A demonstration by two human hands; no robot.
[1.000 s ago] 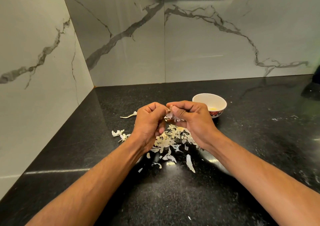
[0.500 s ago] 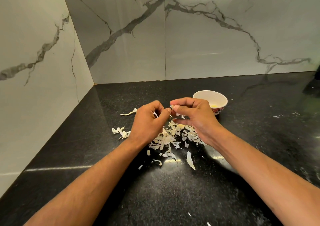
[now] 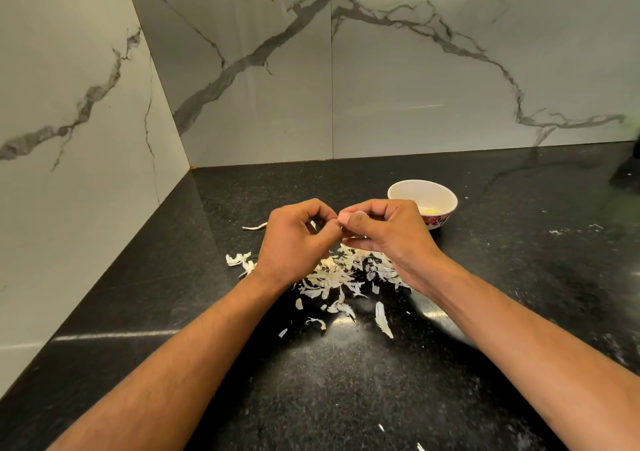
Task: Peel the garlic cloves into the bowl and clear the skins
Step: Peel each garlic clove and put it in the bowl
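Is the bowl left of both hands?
No, the bowl sits behind the right hand, on the right.

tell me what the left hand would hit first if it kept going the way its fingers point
Probably the right hand: the left hand has its fingertips curled toward it, nearly touching around the clove. Depth is unclear.
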